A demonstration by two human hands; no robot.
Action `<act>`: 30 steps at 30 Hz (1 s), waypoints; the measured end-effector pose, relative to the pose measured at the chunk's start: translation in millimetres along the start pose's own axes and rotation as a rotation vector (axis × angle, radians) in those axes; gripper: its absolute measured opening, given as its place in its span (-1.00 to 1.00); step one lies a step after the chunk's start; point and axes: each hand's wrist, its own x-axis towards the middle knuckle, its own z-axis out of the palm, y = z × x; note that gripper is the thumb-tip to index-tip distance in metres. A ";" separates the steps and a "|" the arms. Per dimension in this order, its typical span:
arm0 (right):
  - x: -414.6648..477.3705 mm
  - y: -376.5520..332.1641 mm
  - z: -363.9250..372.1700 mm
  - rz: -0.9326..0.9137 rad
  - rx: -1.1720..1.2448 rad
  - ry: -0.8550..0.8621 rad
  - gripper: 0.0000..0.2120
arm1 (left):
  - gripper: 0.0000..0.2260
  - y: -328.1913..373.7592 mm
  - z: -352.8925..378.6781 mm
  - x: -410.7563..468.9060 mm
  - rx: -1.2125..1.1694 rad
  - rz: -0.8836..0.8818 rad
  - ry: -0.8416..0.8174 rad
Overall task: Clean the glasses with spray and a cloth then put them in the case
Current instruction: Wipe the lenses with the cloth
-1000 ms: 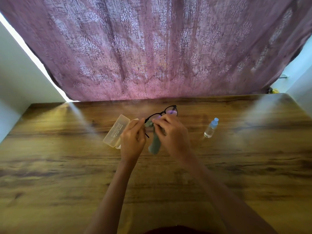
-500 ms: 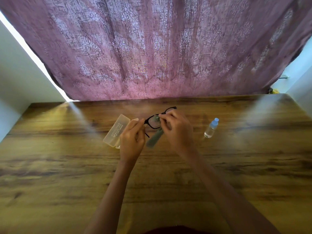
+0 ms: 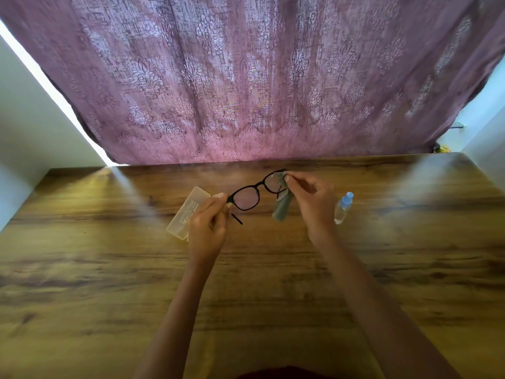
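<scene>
Left hand [image 3: 207, 225] pinches the glasses [image 3: 260, 185] at the frame end on the picture's left, thumb & curled fingers closed on the corner by the hinge. One temple tip pokes out just below that hand. Right hand [image 3: 314, 203] is closed as well, fingertips pinching a grey cloth [image 3: 282, 207] against the lens on the picture's right, near its upper rim. The rest of the cloth hangs below that lens in a narrow fold.

The glasses (black frame, roundish lenses) are held up over the table, a bit above ctr of the frame, tilted so the right end sits higher in the picture than the left. The lens nearer the left hand is uncovered.

The case [image 3: 185, 212], translucent yellowish plastic, lies on the wooden table [image 3: 109, 269] left of ctr, partly hidden behind the left hand. Its printing is too small to read, & whether it's open or closed can't be told. The spray bottle [image 3: 343, 207], clear w/ a light blue cap, sits right of ctr, just beside the right hand, cap end toward upper right. Can't tell if it stands straight or leans.

Both forearms, bare, come in from the bottom edge. A purple patterned curtain [image 3: 246, 77] fills the upper half behind the table's far edge, w/ a bright strip of light at upper left & pale walls at both sides.
</scene>
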 end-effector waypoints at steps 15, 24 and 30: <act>-3.4 5.2 4.2 0.194 0.223 -0.119 -0.87 | -0.72 29.0 -18.7 43.3 -0.055 -0.224 -0.522; -16.1 6.8 3.4 -0.125 -0.136 -0.018 -0.88 | -0.84 45.1 -2.8 57.5 -0.104 -0.294 -0.691; -22.9 11.0 2.9 -0.534 -0.594 0.034 -0.81 | -0.82 45.8 -1.4 54.3 -0.039 -0.243 -0.638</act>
